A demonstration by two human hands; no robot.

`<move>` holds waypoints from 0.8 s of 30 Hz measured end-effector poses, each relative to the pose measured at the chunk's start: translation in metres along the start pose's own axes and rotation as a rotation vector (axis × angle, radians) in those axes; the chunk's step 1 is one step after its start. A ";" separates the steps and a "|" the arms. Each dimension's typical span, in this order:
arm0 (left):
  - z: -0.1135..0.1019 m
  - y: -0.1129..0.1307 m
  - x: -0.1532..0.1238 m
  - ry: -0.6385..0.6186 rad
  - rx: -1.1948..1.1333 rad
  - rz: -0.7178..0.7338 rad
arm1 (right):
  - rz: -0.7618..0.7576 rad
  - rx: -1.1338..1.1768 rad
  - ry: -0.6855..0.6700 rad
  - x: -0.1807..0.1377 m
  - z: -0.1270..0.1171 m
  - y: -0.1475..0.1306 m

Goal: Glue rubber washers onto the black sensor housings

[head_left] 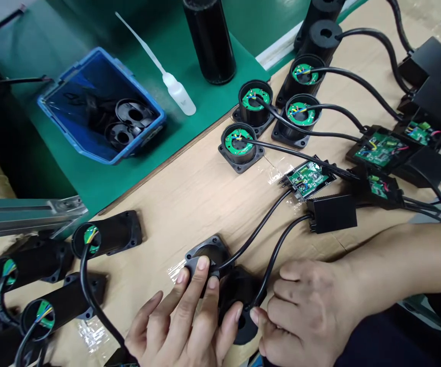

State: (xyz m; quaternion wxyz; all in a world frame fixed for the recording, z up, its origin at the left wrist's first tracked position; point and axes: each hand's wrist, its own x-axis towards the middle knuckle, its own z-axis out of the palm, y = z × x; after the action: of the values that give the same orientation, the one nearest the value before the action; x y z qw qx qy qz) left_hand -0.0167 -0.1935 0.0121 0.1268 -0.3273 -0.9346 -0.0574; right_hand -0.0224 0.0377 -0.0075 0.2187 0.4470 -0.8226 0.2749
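On the counter [159, 204], a dark cap [192, 263] is apparently being seated on a flanged housing [215, 239] by the outspread left hand [184, 321], with even pressure called for; any grasp by the curled right hand [308, 303] cannot be told.
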 end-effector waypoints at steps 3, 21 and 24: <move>-0.002 0.000 0.000 -0.016 -0.022 -0.015 | -0.002 0.007 -0.031 0.000 -0.001 0.001; 0.001 0.002 0.001 -0.012 -0.186 -0.117 | -0.073 -0.011 0.114 -0.005 0.005 0.000; 0.000 0.003 0.003 -0.014 -0.181 -0.126 | -0.112 -0.018 0.191 -0.009 0.009 -0.002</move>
State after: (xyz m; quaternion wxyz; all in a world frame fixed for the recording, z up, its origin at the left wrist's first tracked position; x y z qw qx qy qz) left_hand -0.0171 -0.1899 0.0128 0.0862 -0.2782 -0.9452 -0.1472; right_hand -0.0176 0.0368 -0.0190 0.3152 0.4621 -0.7742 0.2963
